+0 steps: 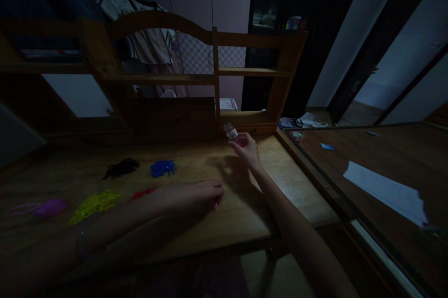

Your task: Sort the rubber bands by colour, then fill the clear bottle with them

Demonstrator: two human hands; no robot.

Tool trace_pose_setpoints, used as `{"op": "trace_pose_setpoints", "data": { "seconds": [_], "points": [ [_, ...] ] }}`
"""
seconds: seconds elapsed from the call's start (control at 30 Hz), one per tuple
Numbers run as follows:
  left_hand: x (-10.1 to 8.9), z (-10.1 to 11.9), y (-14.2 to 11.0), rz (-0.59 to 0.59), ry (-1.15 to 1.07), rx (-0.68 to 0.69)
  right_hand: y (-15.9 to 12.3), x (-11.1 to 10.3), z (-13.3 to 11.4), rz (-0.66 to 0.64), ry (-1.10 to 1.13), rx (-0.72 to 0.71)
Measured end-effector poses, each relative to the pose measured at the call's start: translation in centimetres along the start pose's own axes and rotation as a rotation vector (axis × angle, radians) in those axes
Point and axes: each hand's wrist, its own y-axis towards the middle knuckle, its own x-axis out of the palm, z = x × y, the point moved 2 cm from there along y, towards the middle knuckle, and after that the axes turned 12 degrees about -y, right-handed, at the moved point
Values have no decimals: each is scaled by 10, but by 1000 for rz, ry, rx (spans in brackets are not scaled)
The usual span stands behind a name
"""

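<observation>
My right hand [248,152] is closed around a small clear jar [230,131] with a pale label, tilted above the desk. Something pink shows in the jar behind my fingers. Low over the desk, my left hand [206,193] has its fingers curled together, with a small pink piece [215,205] at the fingertips. To the left lie loose piles of thin strands: black [122,167], blue [163,168] and yellow [94,205]. A red pile [142,193] is partly hidden behind my left forearm. A purple pouch-like thing [51,208] with strings lies at far left.
A wooden shelf frame [161,78] rises along the desk's [196,158] back edge. At right, a brown surface [381,148] carries white paper sheets [385,190] and a small blue packet [326,146]. Clothes [147,46] hang behind the shelf. The room is dim.
</observation>
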Motion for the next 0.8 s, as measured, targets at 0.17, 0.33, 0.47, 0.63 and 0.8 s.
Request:
{"op": "trace_pose_setpoints", "data": {
  "seconds": [0.17,0.33,0.47,0.63,0.8],
  "points": [
    [7,-4,4,73,-67,-63,1,1,2,-4,-17,0],
    [-30,-3,-14,116,-48,58,1,1,1,-25,-18,-4],
    [-79,-28,-31,587,-176,48,-5,0,-9,-80,-53,-72],
    [-96,-64,-41,1125,-341,44,-18,6,-23,-215,-135,-255],
    [-79,-63,-39,1139,-470,46,-30,15,-33,-349,-239,-455]
  ]
}}
